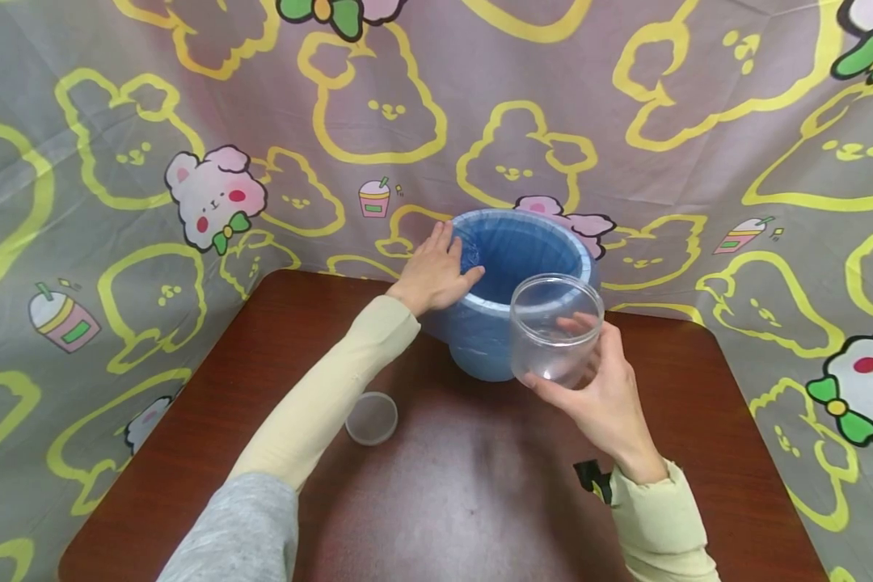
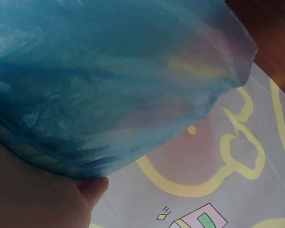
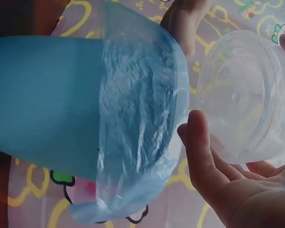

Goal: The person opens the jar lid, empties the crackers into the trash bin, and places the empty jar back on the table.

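Observation:
A blue trash bin (image 1: pixel 480 347) stands at the back of the table, lined with a thin blue plastic bag (image 3: pixel 137 95) folded over its rim. My left hand (image 1: pixel 436 271) rests on the left side of the rim with its fingers extended; its thumb points over the opening. In the left wrist view, part of this hand (image 2: pixel 42 194) lies against the bag. To the right, my right hand (image 1: pixel 604 388) holds a clear, uncapped jar (image 1: pixel 546 356) just in front of the rim. The right wrist view shows the fingers (image 3: pixel 199 147) curved around the jar's side.
A round translucent lid (image 1: pixel 372 419) lies on the brown table (image 1: pixel 451 501), beside my left forearm. A small black piece (image 1: pixel 592 478) shows next to my right cuff. Patterned cloth (image 1: pixel 407 105) hangs behind and along both sides of the table.

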Demonstrator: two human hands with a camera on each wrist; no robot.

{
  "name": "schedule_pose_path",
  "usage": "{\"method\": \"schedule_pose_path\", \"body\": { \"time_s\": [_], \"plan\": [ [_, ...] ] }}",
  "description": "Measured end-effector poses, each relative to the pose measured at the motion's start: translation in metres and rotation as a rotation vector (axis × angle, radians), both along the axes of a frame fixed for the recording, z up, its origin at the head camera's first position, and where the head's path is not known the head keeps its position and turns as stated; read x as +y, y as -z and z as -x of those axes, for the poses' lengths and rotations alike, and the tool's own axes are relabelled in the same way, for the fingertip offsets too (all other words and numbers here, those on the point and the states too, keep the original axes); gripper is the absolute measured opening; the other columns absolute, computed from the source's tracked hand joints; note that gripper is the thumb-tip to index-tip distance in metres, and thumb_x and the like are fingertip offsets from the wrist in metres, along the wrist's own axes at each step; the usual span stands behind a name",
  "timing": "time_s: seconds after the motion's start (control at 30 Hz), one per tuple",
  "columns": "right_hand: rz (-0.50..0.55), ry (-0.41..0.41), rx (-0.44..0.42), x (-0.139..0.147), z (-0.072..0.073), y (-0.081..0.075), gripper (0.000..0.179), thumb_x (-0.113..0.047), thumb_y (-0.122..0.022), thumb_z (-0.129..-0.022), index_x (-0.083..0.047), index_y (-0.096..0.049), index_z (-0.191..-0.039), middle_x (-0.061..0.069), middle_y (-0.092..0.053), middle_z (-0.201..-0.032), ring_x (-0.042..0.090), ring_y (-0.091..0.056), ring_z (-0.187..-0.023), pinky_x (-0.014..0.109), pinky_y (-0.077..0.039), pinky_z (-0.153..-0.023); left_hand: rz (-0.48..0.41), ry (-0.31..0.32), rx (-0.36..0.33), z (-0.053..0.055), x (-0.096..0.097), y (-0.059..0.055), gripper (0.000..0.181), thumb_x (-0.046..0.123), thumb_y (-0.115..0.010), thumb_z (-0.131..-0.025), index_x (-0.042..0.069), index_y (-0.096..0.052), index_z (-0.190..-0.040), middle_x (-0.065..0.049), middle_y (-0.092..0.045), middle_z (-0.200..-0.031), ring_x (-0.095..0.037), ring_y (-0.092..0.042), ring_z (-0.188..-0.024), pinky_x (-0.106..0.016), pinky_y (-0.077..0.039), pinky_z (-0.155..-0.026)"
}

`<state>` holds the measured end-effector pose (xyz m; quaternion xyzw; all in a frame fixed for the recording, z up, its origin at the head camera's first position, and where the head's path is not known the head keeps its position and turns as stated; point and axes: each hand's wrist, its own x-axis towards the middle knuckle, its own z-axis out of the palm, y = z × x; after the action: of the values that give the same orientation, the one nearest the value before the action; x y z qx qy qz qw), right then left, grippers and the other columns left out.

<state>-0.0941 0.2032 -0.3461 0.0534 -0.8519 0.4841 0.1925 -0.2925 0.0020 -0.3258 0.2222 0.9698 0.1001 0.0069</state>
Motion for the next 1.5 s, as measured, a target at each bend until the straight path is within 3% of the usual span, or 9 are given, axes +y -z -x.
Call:
{"method": "schedule_pose_path", "body": {
  "time_s": [0.3, 0.47, 0.77, 1.5],
  "plan": [
    [0.024, -0.022, -0.016, -0.006, -0.004, 0.013, 0.083, -0.017, -0.087, -0.070, -0.014, -0.037, -0.135, -0.002, -0.057, -0.135, 0.002, -0.054, -0.107, 0.014, -0.045, -0.082, 0.002, 0.006, 0.000, -0.002, -0.001, 0.000, 0.079, 0.059, -0.028, -0.098, 0.003, -0.020, -0.153, -0.015, 0.000, -0.163, -0.029, 0.006, -0.151, -0.042, -0.007, -0.123],
    [0.030, -0.041, -0.007, -0.009, -0.005, 0.018, 0.082, -0.016, -0.089, -0.067, -0.013, -0.039, -0.132, -0.002, -0.059, -0.132, 0.004, -0.056, -0.100, 0.015, -0.045, -0.075, 0.001, 0.009, 0.004, -0.001, -0.001, -0.001, 0.079, 0.059, -0.028, -0.098, 0.002, -0.020, -0.153, -0.015, 0.000, -0.163, -0.028, 0.006, -0.151, -0.041, -0.006, -0.123],
    [0.033, -0.080, -0.037, -0.016, -0.007, 0.033, 0.082, -0.018, -0.090, -0.065, -0.011, -0.039, -0.130, -0.001, -0.059, -0.130, 0.012, -0.053, -0.116, 0.016, -0.039, -0.088, 0.003, 0.009, 0.001, -0.001, 0.000, 0.001, 0.079, 0.059, -0.028, -0.098, 0.003, -0.020, -0.153, -0.015, 0.001, -0.163, -0.028, 0.007, -0.151, -0.041, -0.005, -0.123],
    [0.033, -0.102, -0.115, -0.023, -0.007, 0.064, 0.083, -0.026, -0.091, -0.063, -0.013, -0.041, -0.128, -0.006, -0.061, -0.126, 0.011, -0.054, -0.118, 0.017, -0.033, -0.097, -0.004, 0.013, 0.003, -0.001, 0.000, -0.001, 0.080, 0.059, -0.028, -0.098, 0.002, -0.020, -0.153, -0.015, 0.000, -0.163, -0.029, 0.006, -0.151, -0.041, -0.007, -0.123]
  ]
}}
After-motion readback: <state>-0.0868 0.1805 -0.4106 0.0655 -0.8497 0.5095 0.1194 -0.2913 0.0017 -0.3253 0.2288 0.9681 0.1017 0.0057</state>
